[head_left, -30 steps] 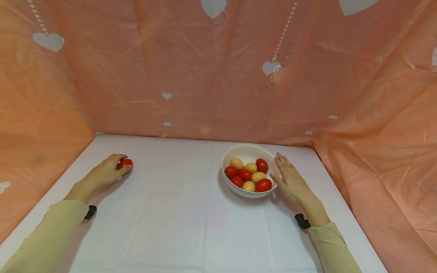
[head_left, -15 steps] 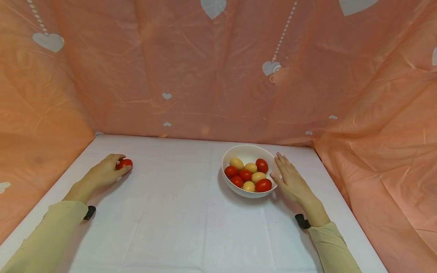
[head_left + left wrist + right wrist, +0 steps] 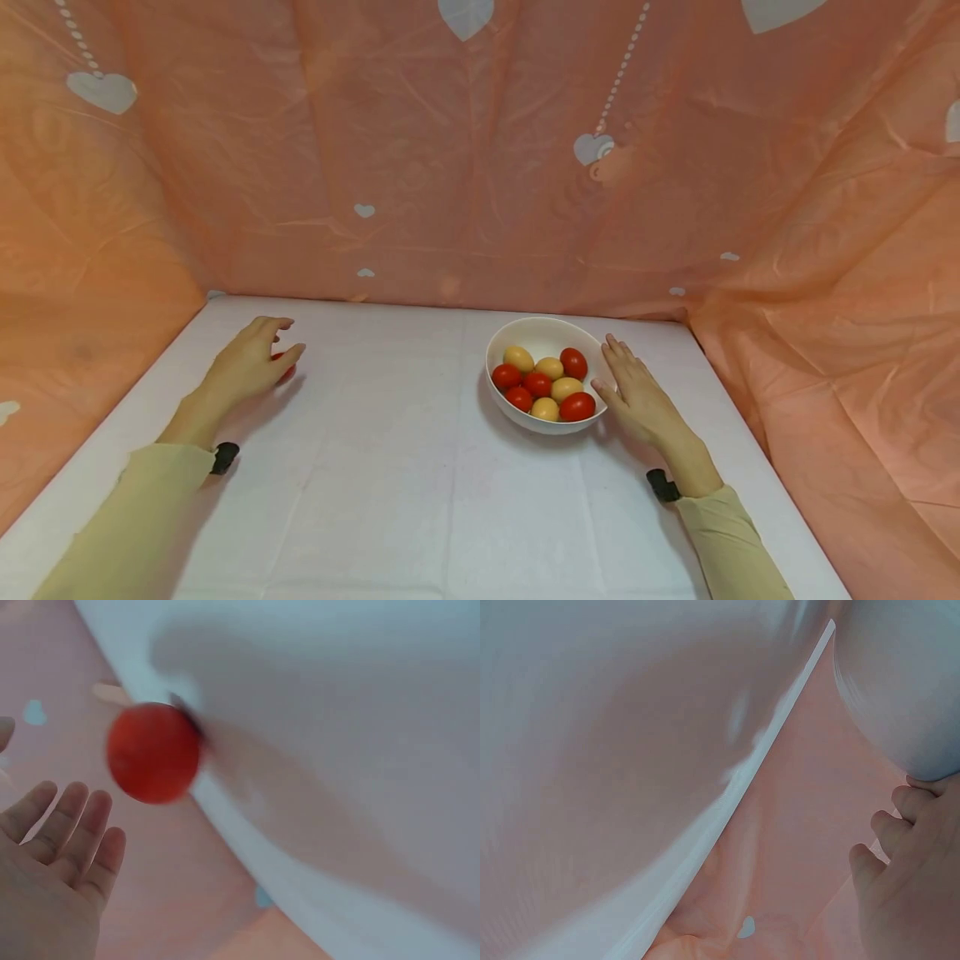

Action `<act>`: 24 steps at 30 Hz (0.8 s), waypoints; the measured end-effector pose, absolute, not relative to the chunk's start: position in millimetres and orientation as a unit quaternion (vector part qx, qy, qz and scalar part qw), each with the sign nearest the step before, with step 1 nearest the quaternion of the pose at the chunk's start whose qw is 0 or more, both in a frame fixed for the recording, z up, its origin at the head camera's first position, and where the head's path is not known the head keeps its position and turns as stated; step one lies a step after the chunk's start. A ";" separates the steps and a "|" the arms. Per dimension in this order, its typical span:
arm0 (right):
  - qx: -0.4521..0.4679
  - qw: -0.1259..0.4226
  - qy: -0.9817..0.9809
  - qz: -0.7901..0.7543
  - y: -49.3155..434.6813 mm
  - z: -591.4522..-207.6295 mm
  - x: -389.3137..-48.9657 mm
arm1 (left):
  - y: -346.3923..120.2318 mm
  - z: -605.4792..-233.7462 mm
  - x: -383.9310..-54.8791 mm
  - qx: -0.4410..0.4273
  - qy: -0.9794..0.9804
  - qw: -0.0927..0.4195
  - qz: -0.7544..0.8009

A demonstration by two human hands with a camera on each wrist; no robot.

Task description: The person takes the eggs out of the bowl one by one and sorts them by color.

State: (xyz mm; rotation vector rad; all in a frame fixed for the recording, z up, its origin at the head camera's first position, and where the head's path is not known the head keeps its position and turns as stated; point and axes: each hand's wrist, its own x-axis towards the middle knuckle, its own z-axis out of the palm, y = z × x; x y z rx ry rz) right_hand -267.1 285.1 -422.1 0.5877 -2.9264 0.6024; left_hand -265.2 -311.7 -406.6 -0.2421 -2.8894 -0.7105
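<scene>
Releases the red tomato (image 3: 152, 753) at middle left.
Lifts left hand (image 3: 243, 360) clear with fingers apart; keeps right hand (image 3: 643, 404) straight-fingered against white bowl (image 3: 546, 333), right of centre; probably leaves the tomato loose.

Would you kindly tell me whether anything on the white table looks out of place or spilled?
Nothing stands out as odd or spilled; one red ball by the left hand is merely apart from the white bowl holding similar red pieces and yellow pieces.
</scene>
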 end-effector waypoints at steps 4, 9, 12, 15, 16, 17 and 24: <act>0.192 0.047 -0.961 0.195 284.6 -422.7 -266.9 | -295.5 -398.4 -266.3 -0.094 -0.961 0.105 -0.236; 0.195 0.051 -0.960 0.196 284.9 -422.0 -266.7 | -272.4 -390.4 -268.5 -0.123 -0.951 0.136 -0.251; 0.196 0.054 -0.959 0.196 285.3 -421.7 -267.0 | -255.6 -387.4 -271.2 -0.143 -0.940 0.160 -0.263; 0.195 0.051 -0.960 0.196 285.2 -422.0 -266.8 | -236.3 -385.8 -272.9 -0.160 -0.932 0.174 -0.275; 0.194 0.051 -0.960 0.196 285.1 -422.1 -266.7 | -229.5 -385.4 -273.6 -0.165 -0.929 0.178 -0.278; 0.193 0.049 -0.960 0.196 285.0 -422.2 -266.6 | -222.1 -384.8 -274.1 -0.170 -0.927 0.180 -0.281; 0.190 0.048 -0.961 0.193 284.0 -421.3 -266.6 | -169.1 -378.4 -278.9 -0.210 -0.910 0.187 -0.304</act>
